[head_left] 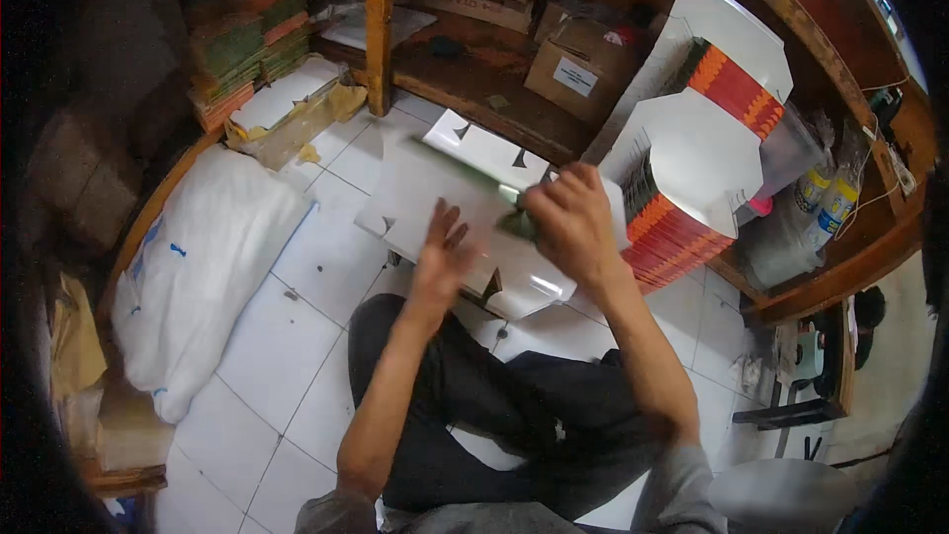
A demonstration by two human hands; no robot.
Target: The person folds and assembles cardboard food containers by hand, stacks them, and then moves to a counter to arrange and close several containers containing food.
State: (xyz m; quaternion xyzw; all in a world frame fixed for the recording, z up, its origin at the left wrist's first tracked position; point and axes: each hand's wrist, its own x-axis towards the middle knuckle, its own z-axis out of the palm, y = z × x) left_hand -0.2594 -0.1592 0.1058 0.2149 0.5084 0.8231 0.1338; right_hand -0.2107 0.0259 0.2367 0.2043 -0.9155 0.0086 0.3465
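Note:
White die-cut cardboard sheets (539, 287) lie low over the tiles in front of my crossed legs, with dark notches along their edges. Over their near left part is my left hand (440, 262), open, fingers apart and a little blurred, holding nothing. My right hand (571, 213) is closed at the sheets' right side. A blurred dark green thing (516, 224) shows by its fingers; its kind cannot be made out. A smeared green edge runs from there toward the far left. Beside my right hand stands a stack of red-and-orange cardboard blanks (677, 242) with white insides.
A second stack of blanks (736, 89) stands behind the first. On the left lies a big white plastic sack (213, 267). A wooden shelf holds a brown carton (583, 69); bundled green and red cardboard (247, 40) is piled at the far left. Bottles (830, 203) stand at the right.

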